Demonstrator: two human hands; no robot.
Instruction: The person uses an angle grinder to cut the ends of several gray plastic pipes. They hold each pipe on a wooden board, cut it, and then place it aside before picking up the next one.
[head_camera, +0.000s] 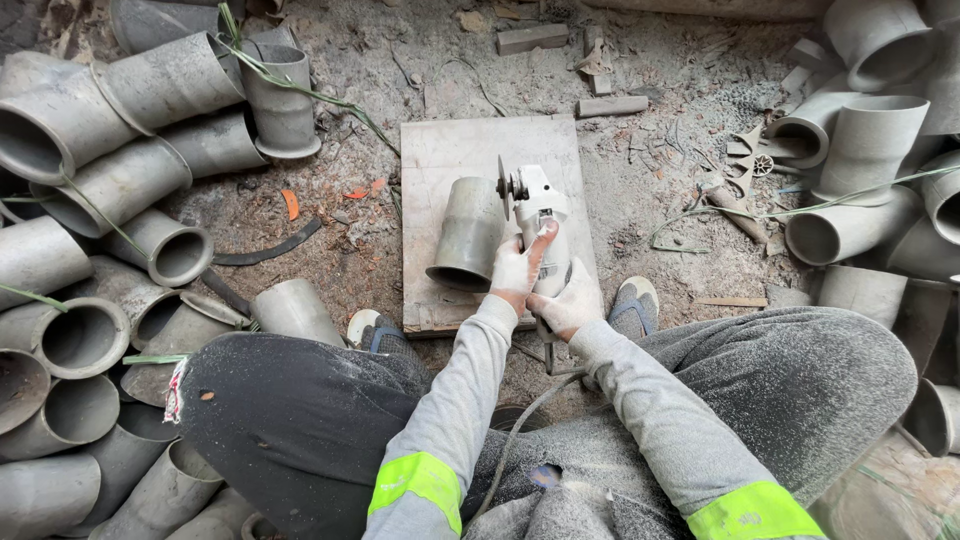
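Head view, looking down: I've got both gloved hands wrapped around the grinder (540, 225), left hand (517, 268) curled on the body with the thumb up along it, right hand (572, 305) clamped on the rear grip. Its disc (502, 186) stands edge-on just beside the grey pipe piece (470, 232), which lies on its side at the middle of the wooden board (440, 150); contact I can't tell. My shoes sit at the board's near edge. Pipe fittings (110, 180) are heaped left and right, and loose bricks (530, 38) lie beyond the far edge.
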